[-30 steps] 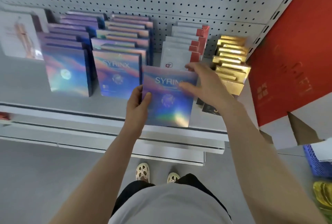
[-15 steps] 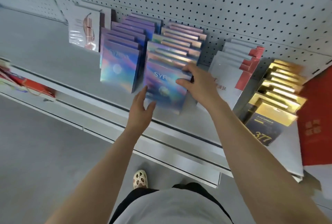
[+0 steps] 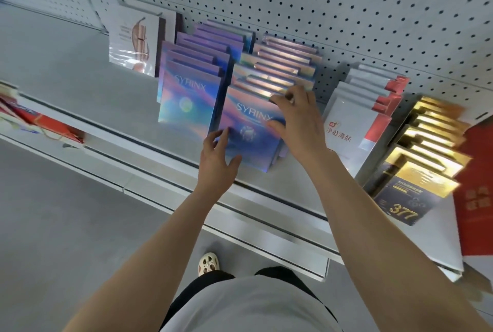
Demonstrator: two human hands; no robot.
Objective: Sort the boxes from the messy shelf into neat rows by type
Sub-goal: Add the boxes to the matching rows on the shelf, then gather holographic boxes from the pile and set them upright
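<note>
Standing upright, face outward, SYRINX box between left hand and right hand.

The right hand covers the upper right corner of the front SYRINX box, and its fingers hide the box tops behind. At the right of the frame the gold boxes are smeared with blur, and the red carton is cut by the edge. At far left, red packets blur beyond reading.
</note>
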